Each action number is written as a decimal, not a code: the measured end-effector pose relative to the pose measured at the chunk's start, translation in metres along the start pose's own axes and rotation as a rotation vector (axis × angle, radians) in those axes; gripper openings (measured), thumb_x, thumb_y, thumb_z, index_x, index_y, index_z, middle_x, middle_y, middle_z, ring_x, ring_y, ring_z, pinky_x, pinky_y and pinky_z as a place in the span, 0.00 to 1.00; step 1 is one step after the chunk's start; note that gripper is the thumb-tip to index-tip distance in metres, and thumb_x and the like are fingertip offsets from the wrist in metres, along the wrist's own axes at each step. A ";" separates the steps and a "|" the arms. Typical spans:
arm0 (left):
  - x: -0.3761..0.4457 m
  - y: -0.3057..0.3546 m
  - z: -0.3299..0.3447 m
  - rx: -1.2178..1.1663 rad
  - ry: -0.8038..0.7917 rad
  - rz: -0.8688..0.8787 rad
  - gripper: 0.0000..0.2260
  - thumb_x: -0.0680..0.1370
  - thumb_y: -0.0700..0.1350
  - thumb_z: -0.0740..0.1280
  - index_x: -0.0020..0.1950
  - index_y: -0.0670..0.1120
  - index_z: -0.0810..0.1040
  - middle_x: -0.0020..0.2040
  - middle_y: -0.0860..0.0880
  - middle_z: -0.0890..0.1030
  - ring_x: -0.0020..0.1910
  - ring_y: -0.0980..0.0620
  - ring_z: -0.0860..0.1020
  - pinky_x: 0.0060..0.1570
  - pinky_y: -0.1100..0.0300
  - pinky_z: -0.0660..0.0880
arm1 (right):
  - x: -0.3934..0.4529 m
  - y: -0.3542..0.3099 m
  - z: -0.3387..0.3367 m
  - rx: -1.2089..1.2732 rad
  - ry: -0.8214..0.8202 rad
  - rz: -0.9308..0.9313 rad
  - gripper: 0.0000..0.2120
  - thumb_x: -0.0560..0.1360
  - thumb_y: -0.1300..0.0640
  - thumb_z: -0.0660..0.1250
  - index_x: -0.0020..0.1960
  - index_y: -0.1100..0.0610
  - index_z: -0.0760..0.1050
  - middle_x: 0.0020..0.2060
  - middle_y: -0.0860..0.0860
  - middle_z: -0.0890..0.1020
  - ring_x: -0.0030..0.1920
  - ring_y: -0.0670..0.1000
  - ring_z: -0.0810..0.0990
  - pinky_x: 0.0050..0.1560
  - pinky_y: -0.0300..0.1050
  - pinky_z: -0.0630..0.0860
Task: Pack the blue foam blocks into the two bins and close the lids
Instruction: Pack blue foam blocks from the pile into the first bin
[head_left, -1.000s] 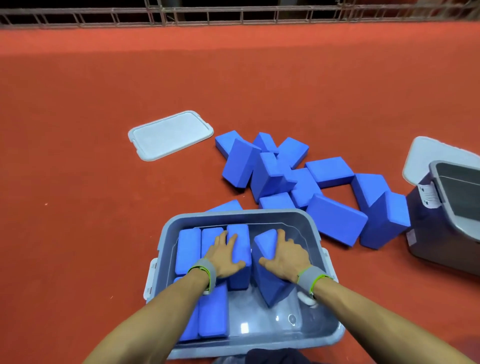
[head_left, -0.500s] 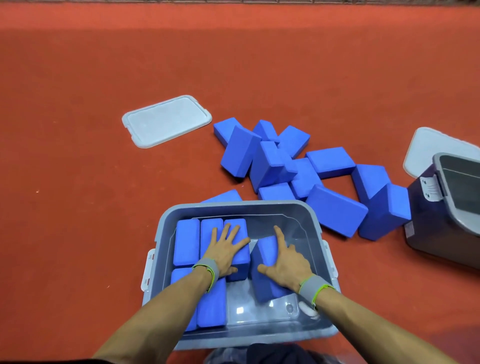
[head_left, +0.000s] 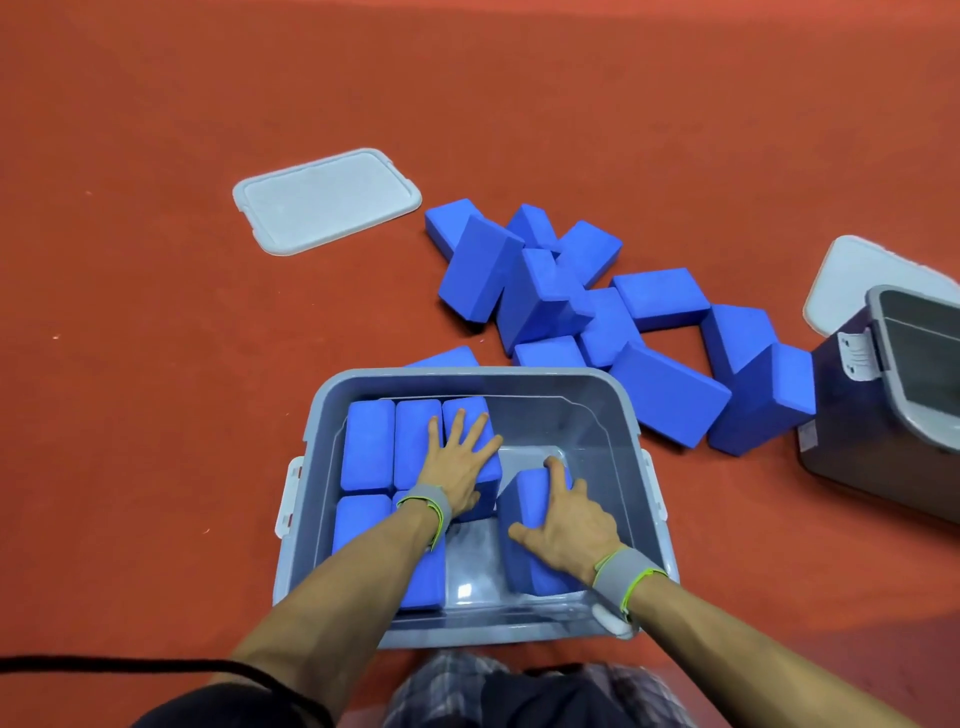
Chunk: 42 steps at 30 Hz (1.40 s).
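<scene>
My left hand (head_left: 457, 465) lies flat, fingers spread, on a matte blue foam block (head_left: 475, 457) standing with others in a row inside the translucent grey plastic bin (head_left: 478, 382) in front of me. My right hand (head_left: 569, 525) curls over another rectangular foam block (head_left: 524, 530) at the bin's right side, gripping it. A loose pile of blue foam blocks (head_left: 597, 317) lies on the red carpet (head_left: 156, 338) beyond the bin. A flat grey lid (head_left: 327, 200) rests at far left. A second dark grey bin (head_left: 904, 395) stands open at right, its pale lid (head_left: 857, 275) behind it.
</scene>
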<state>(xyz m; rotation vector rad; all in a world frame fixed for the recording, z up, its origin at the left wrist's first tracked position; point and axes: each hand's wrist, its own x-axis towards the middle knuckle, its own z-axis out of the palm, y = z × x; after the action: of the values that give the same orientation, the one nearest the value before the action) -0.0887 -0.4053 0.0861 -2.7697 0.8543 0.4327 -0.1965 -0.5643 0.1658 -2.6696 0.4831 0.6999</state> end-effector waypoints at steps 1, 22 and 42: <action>0.000 -0.003 -0.002 -0.007 -0.004 0.002 0.41 0.76 0.55 0.69 0.81 0.54 0.48 0.82 0.45 0.40 0.80 0.35 0.41 0.71 0.27 0.45 | -0.001 -0.001 -0.001 -0.004 -0.017 -0.002 0.48 0.69 0.34 0.69 0.79 0.46 0.48 0.66 0.58 0.70 0.59 0.65 0.79 0.57 0.55 0.75; -0.015 -0.040 -0.011 -0.893 -0.038 -0.048 0.31 0.76 0.63 0.65 0.78 0.62 0.60 0.79 0.59 0.60 0.79 0.61 0.52 0.77 0.48 0.40 | 0.009 -0.038 0.028 0.250 -0.238 -0.101 0.50 0.66 0.31 0.72 0.76 0.45 0.49 0.63 0.56 0.67 0.60 0.63 0.79 0.62 0.54 0.75; -0.021 -0.049 0.009 -0.734 -0.001 0.130 0.37 0.69 0.69 0.71 0.75 0.60 0.67 0.81 0.61 0.53 0.80 0.60 0.45 0.76 0.46 0.36 | 0.034 -0.031 0.026 0.605 -0.581 0.065 0.57 0.75 0.59 0.75 0.81 0.46 0.31 0.62 0.52 0.75 0.55 0.59 0.84 0.50 0.61 0.83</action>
<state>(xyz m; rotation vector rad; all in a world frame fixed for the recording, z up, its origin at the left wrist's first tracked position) -0.0793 -0.3525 0.0900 -3.3645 1.0416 0.9319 -0.1672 -0.5343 0.1338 -1.7957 0.5128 1.0908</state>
